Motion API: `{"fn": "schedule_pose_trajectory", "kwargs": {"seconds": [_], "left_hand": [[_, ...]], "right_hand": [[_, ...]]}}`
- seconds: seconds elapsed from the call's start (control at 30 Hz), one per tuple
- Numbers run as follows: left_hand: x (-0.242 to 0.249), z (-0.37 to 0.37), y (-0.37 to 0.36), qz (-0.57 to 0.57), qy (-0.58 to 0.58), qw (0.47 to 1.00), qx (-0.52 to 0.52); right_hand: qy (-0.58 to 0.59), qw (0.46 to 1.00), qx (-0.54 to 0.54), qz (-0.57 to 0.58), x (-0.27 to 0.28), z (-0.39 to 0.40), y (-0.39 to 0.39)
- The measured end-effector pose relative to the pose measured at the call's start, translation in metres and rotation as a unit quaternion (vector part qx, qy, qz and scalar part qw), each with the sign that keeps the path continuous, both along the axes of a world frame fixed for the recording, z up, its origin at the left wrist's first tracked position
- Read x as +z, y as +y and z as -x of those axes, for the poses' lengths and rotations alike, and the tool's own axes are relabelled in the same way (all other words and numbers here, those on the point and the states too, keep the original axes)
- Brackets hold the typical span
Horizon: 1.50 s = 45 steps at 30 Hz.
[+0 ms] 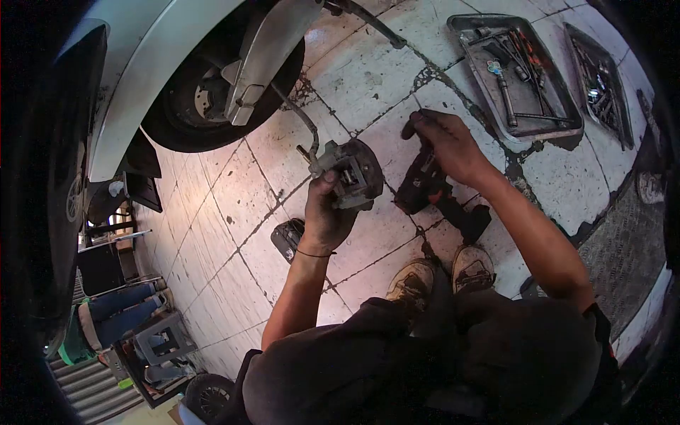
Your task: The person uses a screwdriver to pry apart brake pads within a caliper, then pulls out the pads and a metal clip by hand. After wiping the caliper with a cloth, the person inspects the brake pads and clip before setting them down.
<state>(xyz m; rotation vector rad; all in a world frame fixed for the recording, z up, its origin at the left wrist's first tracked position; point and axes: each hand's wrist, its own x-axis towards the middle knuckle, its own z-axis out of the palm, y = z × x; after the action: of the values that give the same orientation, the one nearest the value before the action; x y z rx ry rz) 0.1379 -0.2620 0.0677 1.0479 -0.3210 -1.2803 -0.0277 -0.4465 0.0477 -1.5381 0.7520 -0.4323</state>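
My left hand (327,212) grips a greasy brake caliper (352,172) and holds it up above the tiled floor; a thin hose (303,117) runs from it toward the scooter wheel (212,92). A little to the right, my right hand (443,142) reaches down with its fingers spread onto the top of a black and red power tool (432,191) lying on the floor. A small dark part (287,237) lies on the tiles just below my left wrist. My two shoes (443,276) are planted below the tool.
Two metal trays of hand tools, one (517,71) near and one (602,81) farther right, sit on the cracked tiles at upper right. A white scooter body (142,64) fills the upper left. Another person's legs (120,312) and a crate are at lower left.
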Motion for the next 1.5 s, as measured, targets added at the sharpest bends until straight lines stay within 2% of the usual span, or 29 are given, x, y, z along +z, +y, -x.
{"fn": "schedule_pose_trajectory", "kwargs": {"seconds": [0.07,0.17,0.2,0.27,0.3,0.4,0.47,0.57,0.6,0.67,0.77,0.87,0.97,1.07,1.2,1.27,1.3,1.37,1.5], "left_hand": [[0.001,0.000,-0.002,0.005,-0.007,1.000,-0.010],[0.006,0.007,-0.006,0.011,0.001,1.000,0.010],[0.009,0.009,-0.007,0.011,0.002,1.000,0.011],[0.014,0.011,-0.007,0.021,-0.001,1.000,0.022],[0.013,0.009,-0.006,0.022,-0.002,0.999,0.023],[0.013,0.003,-0.003,-0.003,-0.038,0.999,0.008],[0.015,0.004,-0.001,-0.011,-0.044,0.999,0.000],[0.012,0.000,-0.001,0.005,-0.033,0.999,-0.029],[0.013,0.001,-0.002,0.004,-0.032,0.999,-0.030],[0.017,0.005,-0.003,0.038,0.006,0.999,-0.009],[0.013,0.001,0.000,0.040,0.015,0.999,-0.009],[0.013,0.005,-0.003,-0.006,-0.052,0.999,-0.004],[0.007,0.002,0.000,-0.009,-0.053,0.999,-0.007],[0.012,0.001,0.002,0.020,0.010,1.000,-0.005],[0.011,0.003,0.002,0.029,-0.006,1.000,-0.002],[0.007,0.002,0.003,0.001,-0.049,0.999,-0.016],[0.007,0.005,0.003,0.000,-0.048,0.999,-0.016],[0.011,0.009,-0.003,0.009,-0.038,0.999,0.028],[0.006,0.005,0.000,-0.022,-0.033,0.998,0.044]], "right_hand": [[-0.097,0.987,0.004,0.127,0.013,0.001,0.011],[-0.132,0.978,-0.015,0.161,0.024,0.000,0.015],[-0.132,0.978,-0.014,0.161,0.033,0.002,0.013],[-0.066,0.995,0.020,0.072,0.051,0.004,0.008],[-0.067,0.995,0.021,0.072,0.051,0.003,0.011],[-0.085,0.989,0.014,0.119,0.052,0.004,0.023],[-0.033,0.983,0.109,0.143,0.050,0.011,0.025],[-0.058,0.977,0.140,0.148,0.050,0.009,0.030],[-0.057,0.978,0.139,0.148,0.049,0.009,0.029],[-0.081,0.959,0.101,0.251,0.047,0.009,0.028],[-0.083,0.955,0.085,0.273,0.043,0.007,0.031],[-0.055,0.970,0.078,0.223,0.049,0.006,0.034],[-0.063,0.980,0.079,0.170,0.036,-0.001,0.041],[-0.061,0.975,0.084,0.195,0.039,0.000,0.039],[-0.082,0.983,0.066,0.153,0.042,0.003,0.039],[-0.048,0.969,0.086,0.225,0.047,0.005,0.040],[-0.047,0.970,0.086,0.224,0.048,0.004,0.042],[-0.024,0.971,0.079,0.223,0.051,0.000,0.042],[-0.056,0.980,0.027,0.191,0.052,0.007,0.034]]}}
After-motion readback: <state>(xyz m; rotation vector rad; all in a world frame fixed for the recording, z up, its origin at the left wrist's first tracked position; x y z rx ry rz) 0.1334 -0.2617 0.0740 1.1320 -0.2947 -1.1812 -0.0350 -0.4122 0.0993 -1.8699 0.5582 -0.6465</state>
